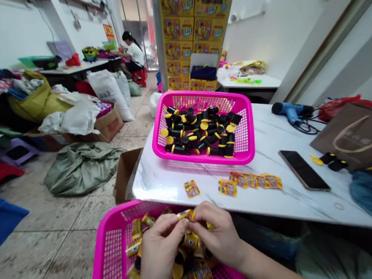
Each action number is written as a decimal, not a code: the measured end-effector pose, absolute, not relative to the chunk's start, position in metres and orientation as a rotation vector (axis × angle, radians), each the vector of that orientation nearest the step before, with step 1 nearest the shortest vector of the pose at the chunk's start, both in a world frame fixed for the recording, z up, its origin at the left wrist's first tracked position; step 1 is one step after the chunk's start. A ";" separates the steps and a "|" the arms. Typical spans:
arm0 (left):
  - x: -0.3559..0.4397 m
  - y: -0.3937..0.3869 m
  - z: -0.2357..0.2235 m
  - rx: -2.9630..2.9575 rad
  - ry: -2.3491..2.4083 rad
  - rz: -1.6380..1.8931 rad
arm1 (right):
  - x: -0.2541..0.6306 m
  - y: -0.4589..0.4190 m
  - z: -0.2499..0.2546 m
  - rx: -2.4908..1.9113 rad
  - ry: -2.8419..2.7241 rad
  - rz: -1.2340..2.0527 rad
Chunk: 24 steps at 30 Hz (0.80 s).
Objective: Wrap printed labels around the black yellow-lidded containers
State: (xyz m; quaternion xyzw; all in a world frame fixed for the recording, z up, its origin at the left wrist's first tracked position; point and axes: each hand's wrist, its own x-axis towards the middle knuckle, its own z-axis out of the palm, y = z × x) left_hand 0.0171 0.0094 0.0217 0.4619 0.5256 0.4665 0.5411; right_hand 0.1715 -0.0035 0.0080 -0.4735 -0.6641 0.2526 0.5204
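Between the fingertips of both hands is a small yellow printed wrapper (184, 214); I cannot tell whether a canister is inside it. My left hand (158, 252), with a white beaded bracelet at the wrist, pinches its left end. The right end is pinched by my right hand (218, 234). Both hands are above a lower pink basket (102, 257) of yellow-wrapped canisters (202, 276), partly hidden by the hands. Beyond, on the table, a second pink basket (206, 159) holds many black canisters (177, 149) with yellow lids. Flat yellow wrappers (227, 188) lie near the table edge, one (192, 188) apart.
On the marble-patterned table (272, 212) are a phone (304, 170), a blue heat gun or dryer (292, 110) and a brown paper bag (354, 134). Yellow boxes (179, 27) are stacked behind. Sacks (110, 90) stand on the floor at left. A person (134, 54) sits far back.
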 end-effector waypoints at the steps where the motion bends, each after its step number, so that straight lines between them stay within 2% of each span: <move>1: 0.016 0.010 0.019 1.029 1.240 1.077 | 0.171 -0.002 0.008 -1.118 -1.623 0.605; 9: 0.004 0.011 0.013 0.631 1.254 1.119 | 0.188 0.032 0.034 -1.114 -1.937 0.661; 13: 0.003 0.007 0.014 0.631 1.251 1.140 | 0.212 0.083 0.057 -1.285 -1.930 0.347; 18: 0.005 0.003 0.020 0.635 1.244 1.073 | 0.234 0.161 0.079 -1.728 -1.945 -0.107; 21: 0.004 0.006 0.024 0.584 1.185 1.032 | 0.236 0.188 0.078 -1.846 -2.121 -0.125; 24: -0.004 0.014 0.027 0.509 1.112 1.000 | 0.232 0.192 0.078 -1.781 -2.142 -0.082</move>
